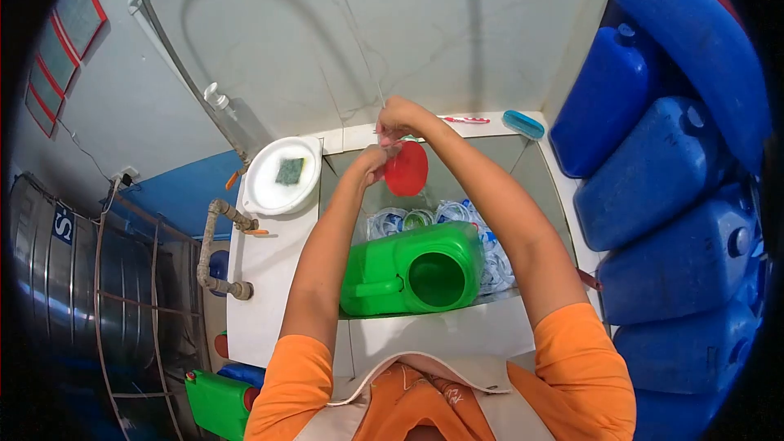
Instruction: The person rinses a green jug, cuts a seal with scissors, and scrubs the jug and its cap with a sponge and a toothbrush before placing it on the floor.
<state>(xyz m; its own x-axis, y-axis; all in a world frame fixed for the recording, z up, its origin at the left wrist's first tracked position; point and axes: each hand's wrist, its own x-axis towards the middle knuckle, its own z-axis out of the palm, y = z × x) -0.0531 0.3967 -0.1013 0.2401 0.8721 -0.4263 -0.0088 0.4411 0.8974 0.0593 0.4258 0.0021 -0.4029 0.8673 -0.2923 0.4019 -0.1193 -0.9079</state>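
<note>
Over the sink, my left hand (375,162) is closed at the edge of a red round lid (407,170), whose flat face is turned toward me. My right hand (398,118) is pinched just above it, with a thin pale stick (380,95) poking up from the fingers; its lower part is hidden. Below the hands, a green plastic jerrycan (384,273) lies at the front of the sink, its wide round mouth uncapped. Behind and beside the jerrycan are several clear and blue-white plastic pieces (494,265), too jumbled to tell apart.
A white basin (283,175) with suds and a green sponge (290,171) stands left, near a pump bottle (233,118) and a pipe tap (214,237). A red-white toothbrush (465,120) and blue brush (523,124) lie on the back ledge. Blue jerrycans (653,171) line the right.
</note>
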